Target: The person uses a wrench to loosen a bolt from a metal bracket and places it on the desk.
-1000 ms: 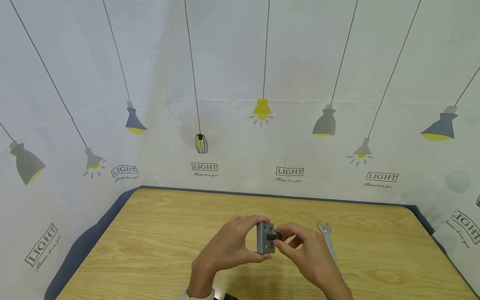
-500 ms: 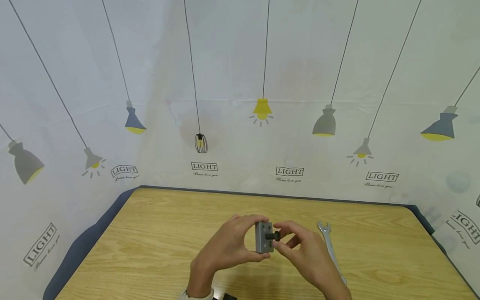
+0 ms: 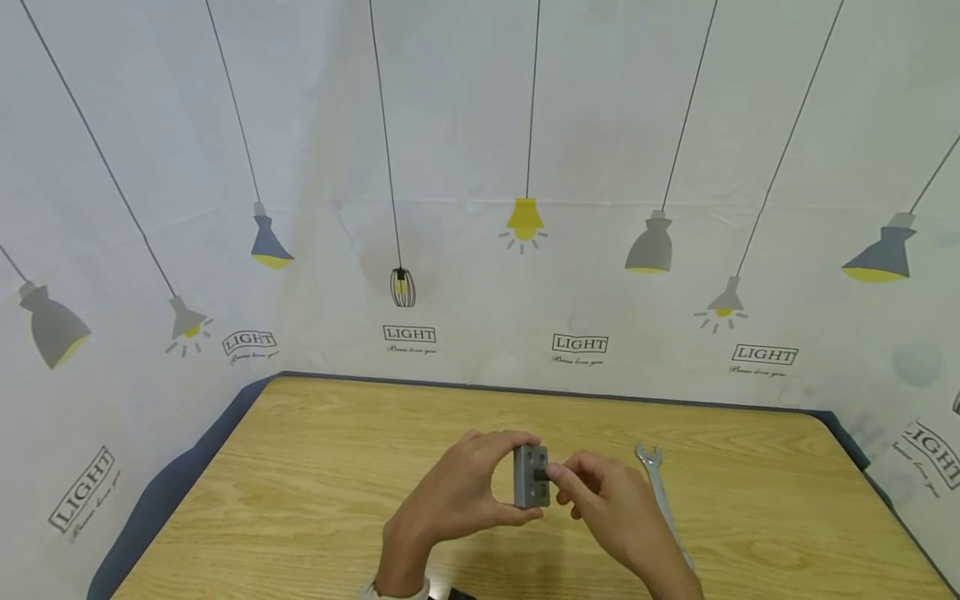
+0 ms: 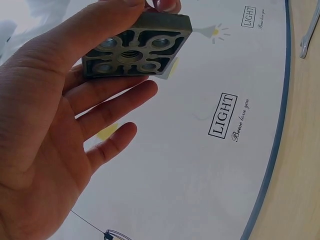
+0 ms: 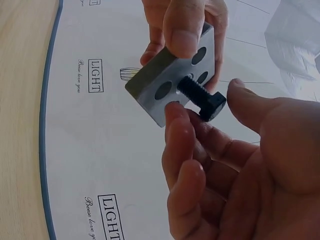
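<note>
My left hand (image 3: pixel 457 483) grips a grey square metal block (image 5: pixel 160 80) by its edges, between thumb and fingers, above the table. In the left wrist view the block's back face (image 4: pixel 142 50) shows a threaded centre hole and several round holes around it. A dark hex bolt (image 5: pixel 198 95) stands partway in the centre hole, its head and much of the thread outside. My right hand (image 3: pixel 611 500) has its thumb and fingertips around the bolt head. The right wrist view shows the fingers under the head and a small gap at the thumb; the head view hides the bolt head.
An open-ended wrench (image 3: pixel 660 500) lies on the wooden table (image 3: pixel 337 433), right of my right hand. A black object (image 3: pixel 461 594) is cut off by the bottom edge near my left wrist. A white sheet printed with lamps (image 3: pixel 480 292) stands behind the table.
My right thumb has moved forward across the bolt head, covering it in the head view, and the fingers have curled back. The left hand and block have barely shifted.
</note>
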Demonstrator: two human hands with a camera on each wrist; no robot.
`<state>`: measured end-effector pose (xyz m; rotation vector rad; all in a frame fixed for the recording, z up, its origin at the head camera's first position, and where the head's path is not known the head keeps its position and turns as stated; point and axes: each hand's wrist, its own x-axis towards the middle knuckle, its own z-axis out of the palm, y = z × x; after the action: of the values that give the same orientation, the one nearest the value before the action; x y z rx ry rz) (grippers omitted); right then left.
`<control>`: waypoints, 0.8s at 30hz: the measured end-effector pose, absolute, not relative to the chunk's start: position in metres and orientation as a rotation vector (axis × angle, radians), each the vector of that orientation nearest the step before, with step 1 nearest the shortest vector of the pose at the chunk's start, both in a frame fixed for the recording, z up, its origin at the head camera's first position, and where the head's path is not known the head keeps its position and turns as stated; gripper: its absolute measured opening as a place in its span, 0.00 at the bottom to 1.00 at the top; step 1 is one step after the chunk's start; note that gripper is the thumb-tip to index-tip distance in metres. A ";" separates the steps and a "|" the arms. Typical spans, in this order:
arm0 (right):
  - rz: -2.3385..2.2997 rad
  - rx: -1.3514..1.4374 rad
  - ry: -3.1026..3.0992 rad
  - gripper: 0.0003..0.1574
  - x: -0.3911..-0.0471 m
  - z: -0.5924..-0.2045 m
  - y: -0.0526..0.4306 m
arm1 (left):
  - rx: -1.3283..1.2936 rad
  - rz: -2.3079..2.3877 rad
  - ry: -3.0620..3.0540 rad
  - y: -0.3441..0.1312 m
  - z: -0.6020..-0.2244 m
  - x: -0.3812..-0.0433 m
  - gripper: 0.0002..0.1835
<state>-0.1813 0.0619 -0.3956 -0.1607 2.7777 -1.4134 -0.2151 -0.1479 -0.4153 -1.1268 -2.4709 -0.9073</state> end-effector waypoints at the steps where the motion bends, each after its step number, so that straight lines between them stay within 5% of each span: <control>1: -1.409 -0.165 2.775 0.17 -0.181 -0.396 0.062 | -1.130 -0.903 -2.468 -0.147 -0.415 -0.215 0.36; 24: -1.452 -0.211 2.783 0.11 -0.180 -0.393 0.060 | -1.130 -0.920 -2.481 -0.147 -0.415 -0.214 0.37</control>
<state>-0.1798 0.0604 -0.3931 -0.2111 2.7828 -1.4519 -0.2141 -0.1467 -0.4151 -1.1301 -2.4809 -0.9201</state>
